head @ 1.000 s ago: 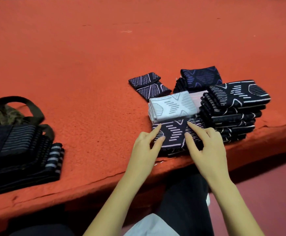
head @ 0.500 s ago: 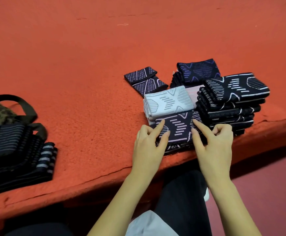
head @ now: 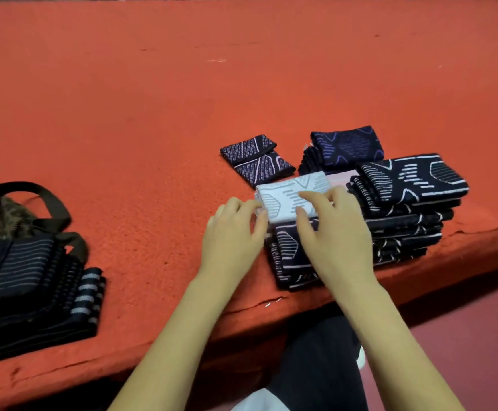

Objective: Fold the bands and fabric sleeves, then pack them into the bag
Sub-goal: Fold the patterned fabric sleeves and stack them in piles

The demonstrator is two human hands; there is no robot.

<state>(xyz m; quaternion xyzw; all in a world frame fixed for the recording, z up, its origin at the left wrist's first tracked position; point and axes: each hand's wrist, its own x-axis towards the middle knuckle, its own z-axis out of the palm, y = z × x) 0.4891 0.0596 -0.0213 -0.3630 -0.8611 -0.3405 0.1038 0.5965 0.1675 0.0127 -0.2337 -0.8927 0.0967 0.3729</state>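
- Both hands have slid up from the dark stack (head: pixel 289 256) to the white sleeve (head: pixel 289 197).
- Left hand (head: pixel 236 229) touches its left edge, right hand (head: pixel 330 229) lies on top; whether either grips it, I cannot tell.
- Folding looks mostly done: neat piles (head: pixel 405 203) sit here.
- Packing remains; the bag (head: pixel 19 215) lies well apart, left.
- No readable writing.

A wide table (head: pixel 153 114) covered in orange-red felt carries everything. At its near left edge lies a stack of dark striped folded bands (head: pixel 34 292) beside a dark-handled bag (head: pixel 13 209). Right of centre sit folded navy patterned sleeves: a small flat pair (head: pixel 256 161), a tall stack (head: pixel 410 209) and a low near pile (head: pixel 289 256).
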